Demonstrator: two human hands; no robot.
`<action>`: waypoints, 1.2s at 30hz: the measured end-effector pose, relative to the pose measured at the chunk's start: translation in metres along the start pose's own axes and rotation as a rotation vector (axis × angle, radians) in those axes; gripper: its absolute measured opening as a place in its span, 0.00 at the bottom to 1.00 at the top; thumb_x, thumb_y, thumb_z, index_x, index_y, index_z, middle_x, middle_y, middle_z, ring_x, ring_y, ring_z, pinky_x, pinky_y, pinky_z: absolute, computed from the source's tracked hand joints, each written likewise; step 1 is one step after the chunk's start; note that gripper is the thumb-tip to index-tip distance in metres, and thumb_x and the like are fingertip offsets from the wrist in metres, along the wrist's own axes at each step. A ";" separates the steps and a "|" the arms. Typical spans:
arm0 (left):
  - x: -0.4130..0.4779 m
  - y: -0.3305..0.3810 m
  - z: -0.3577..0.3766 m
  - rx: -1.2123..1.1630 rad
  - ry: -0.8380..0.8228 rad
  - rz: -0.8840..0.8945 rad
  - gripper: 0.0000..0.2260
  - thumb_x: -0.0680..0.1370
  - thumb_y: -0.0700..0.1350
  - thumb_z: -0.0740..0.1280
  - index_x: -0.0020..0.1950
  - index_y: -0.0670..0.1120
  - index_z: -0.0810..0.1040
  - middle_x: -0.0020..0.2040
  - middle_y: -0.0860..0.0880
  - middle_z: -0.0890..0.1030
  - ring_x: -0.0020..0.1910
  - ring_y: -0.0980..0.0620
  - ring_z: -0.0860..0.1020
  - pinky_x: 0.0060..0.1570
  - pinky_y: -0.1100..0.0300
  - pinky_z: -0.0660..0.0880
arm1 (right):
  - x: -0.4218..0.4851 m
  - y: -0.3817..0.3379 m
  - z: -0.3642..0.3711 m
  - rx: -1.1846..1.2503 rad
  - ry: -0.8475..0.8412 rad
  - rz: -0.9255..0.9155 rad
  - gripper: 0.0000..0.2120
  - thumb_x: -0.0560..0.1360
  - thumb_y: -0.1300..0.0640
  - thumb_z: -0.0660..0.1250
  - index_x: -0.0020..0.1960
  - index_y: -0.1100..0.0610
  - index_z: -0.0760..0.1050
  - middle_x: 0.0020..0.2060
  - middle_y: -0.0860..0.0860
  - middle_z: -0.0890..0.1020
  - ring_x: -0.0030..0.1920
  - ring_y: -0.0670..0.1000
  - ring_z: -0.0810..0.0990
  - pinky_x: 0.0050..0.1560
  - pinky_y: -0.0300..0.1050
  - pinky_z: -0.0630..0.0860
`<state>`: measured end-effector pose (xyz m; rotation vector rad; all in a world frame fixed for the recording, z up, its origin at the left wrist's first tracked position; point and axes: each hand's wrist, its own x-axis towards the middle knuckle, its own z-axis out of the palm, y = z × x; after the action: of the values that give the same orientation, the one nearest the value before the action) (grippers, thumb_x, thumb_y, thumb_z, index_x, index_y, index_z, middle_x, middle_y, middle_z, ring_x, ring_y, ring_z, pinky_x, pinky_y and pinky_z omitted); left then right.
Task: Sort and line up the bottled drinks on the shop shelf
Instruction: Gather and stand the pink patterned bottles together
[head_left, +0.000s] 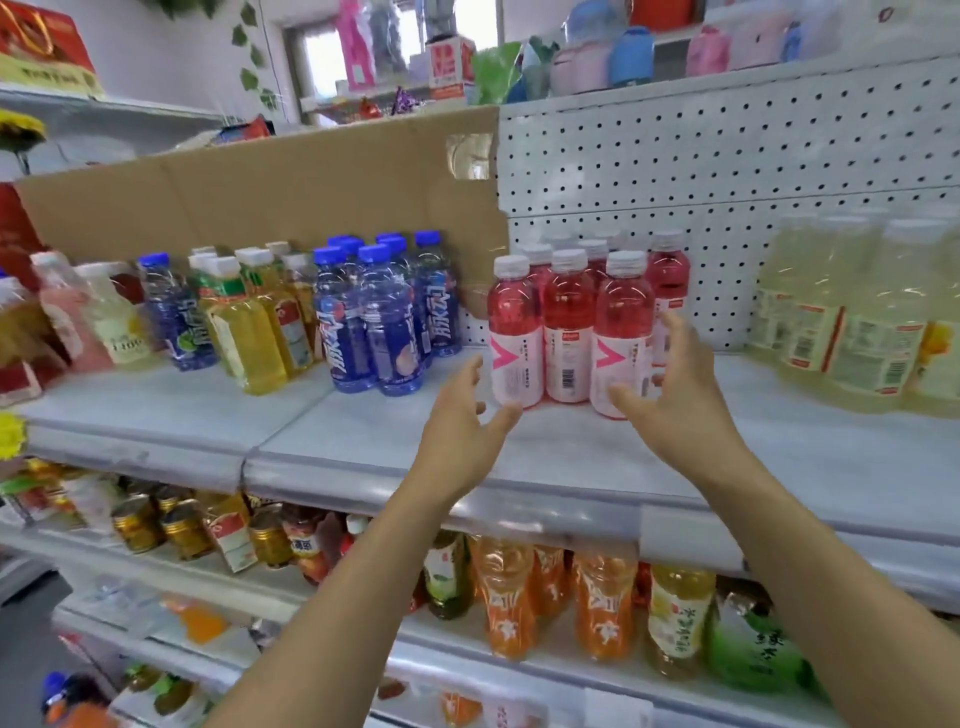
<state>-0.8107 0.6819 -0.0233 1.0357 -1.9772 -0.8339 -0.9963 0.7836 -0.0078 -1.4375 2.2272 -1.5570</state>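
My left hand (462, 415) and right hand (675, 400) are spread wide, holding nothing, close on either side of the pink drink bottles (569, 322). They stand upright, caps up, on the grey shop shelf (363, 447), with white pegboard (727, 156) behind.

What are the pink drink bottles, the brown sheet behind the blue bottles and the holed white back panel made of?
Pink drink bottles: clear glossy plastic, likely; liquid shows through, highlights glint. Brown sheet: matt cardboard, with fold creases and a tape patch. Back panel: probably white painted metal, punched with holes.
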 end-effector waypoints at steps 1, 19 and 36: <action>0.015 -0.002 0.002 -0.014 -0.009 -0.006 0.34 0.80 0.51 0.69 0.81 0.54 0.55 0.78 0.53 0.64 0.67 0.52 0.73 0.64 0.53 0.72 | 0.011 0.001 0.005 -0.004 0.004 0.039 0.41 0.74 0.55 0.72 0.79 0.48 0.50 0.73 0.53 0.62 0.70 0.55 0.68 0.67 0.55 0.68; 0.102 -0.020 0.046 -0.071 -0.017 0.079 0.36 0.79 0.38 0.67 0.79 0.62 0.53 0.73 0.54 0.71 0.67 0.51 0.75 0.66 0.46 0.75 | 0.099 0.030 0.030 -0.046 0.045 0.179 0.42 0.75 0.59 0.72 0.79 0.57 0.50 0.73 0.58 0.66 0.72 0.60 0.68 0.71 0.62 0.66; 0.050 -0.110 -0.109 0.298 0.094 0.320 0.16 0.79 0.50 0.70 0.66 0.50 0.79 0.60 0.54 0.81 0.60 0.55 0.77 0.61 0.62 0.71 | 0.015 -0.074 0.170 -0.116 -0.241 -0.303 0.17 0.79 0.55 0.66 0.67 0.49 0.75 0.62 0.45 0.79 0.60 0.47 0.77 0.62 0.50 0.73</action>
<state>-0.6978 0.5659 -0.0401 0.8675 -2.1522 -0.3193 -0.8681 0.6499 -0.0272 -1.9565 2.0640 -1.2539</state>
